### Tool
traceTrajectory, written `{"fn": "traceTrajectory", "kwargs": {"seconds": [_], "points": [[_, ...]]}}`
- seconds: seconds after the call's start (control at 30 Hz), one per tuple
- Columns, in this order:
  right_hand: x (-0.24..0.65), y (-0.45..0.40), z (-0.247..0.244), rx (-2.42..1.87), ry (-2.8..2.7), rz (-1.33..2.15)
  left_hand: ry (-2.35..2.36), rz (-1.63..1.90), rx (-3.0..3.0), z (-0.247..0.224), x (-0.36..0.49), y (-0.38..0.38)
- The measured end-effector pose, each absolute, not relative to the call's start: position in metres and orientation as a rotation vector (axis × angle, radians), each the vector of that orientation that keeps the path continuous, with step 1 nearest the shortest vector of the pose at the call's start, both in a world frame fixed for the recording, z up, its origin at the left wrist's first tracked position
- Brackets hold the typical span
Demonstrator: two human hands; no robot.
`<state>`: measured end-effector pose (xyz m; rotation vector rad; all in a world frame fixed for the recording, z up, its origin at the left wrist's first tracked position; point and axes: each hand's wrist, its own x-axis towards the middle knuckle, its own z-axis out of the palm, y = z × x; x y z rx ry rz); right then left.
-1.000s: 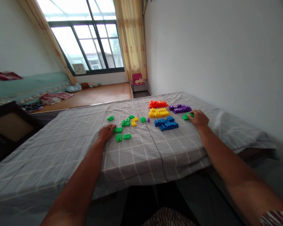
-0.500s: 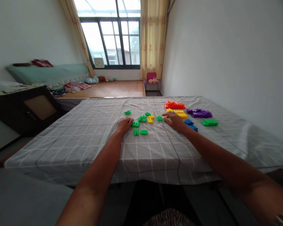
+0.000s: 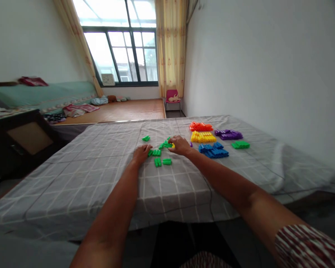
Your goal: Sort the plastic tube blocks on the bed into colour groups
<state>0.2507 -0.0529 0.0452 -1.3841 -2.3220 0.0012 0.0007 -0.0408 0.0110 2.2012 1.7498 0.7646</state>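
My right hand (image 3: pixel 179 145) is over the loose pieces at the middle of the table, its fingers closed on a yellow piece (image 3: pixel 173 145). My left hand (image 3: pixel 142 153) rests on the cloth with its fingertips at a short row of green pieces (image 3: pixel 156 152); whether it grips one is hidden. More green pieces (image 3: pixel 165 144) lie between the hands, and two green ones (image 3: pixel 166 162) sit nearer me. To the right are sorted piles: red (image 3: pixel 201 127), yellow (image 3: pixel 203 137), blue (image 3: pixel 213 150), purple (image 3: pixel 228 134) and green (image 3: pixel 240 144).
A grey checked cloth (image 3: pixel 106 178) covers the table. A small purple piece (image 3: pixel 191 144) lies left of the piles. Behind are a low bed (image 3: pixel 128 109), a pink chair (image 3: pixel 172 93) and a window. A dark cabinet (image 3: pixel 25 137) stands at the left.
My right hand has moved left from beside the yellow pile to the loose pieces and closed on a yellow one. My left hand stays by the green row. The view has shifted slightly.
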Motion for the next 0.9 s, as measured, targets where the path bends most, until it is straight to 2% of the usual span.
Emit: {"fn": "traceTrajectory", "kwargs": {"seconds": [0.2, 0.33, 0.43, 0.6, 0.9], "points": [[0.38, -0.081, 0.045, -1.34, -1.815, 0.035, 1.764, 0.733, 2.201, 0.012, -0.006, -0.034], [0.507, -0.109, 0.021, -1.651, -1.385, -0.116, 1.812, 0.689, 2.225, 0.014, -0.004, -0.035], [0.572, -0.129, -0.002, -1.905, -1.259, -0.147, 1.85, 0.661, 2.228, 0.015, -0.002, -0.036], [0.596, -0.143, -0.022, -2.048, -1.295, -0.163, 1.886, 0.62, 2.246, 0.018, -0.001, -0.037], [0.591, -0.143, -0.013, -2.031, -1.228, -0.186, 1.905, 0.576, 2.255, 0.022, -0.001, -0.042]]}}
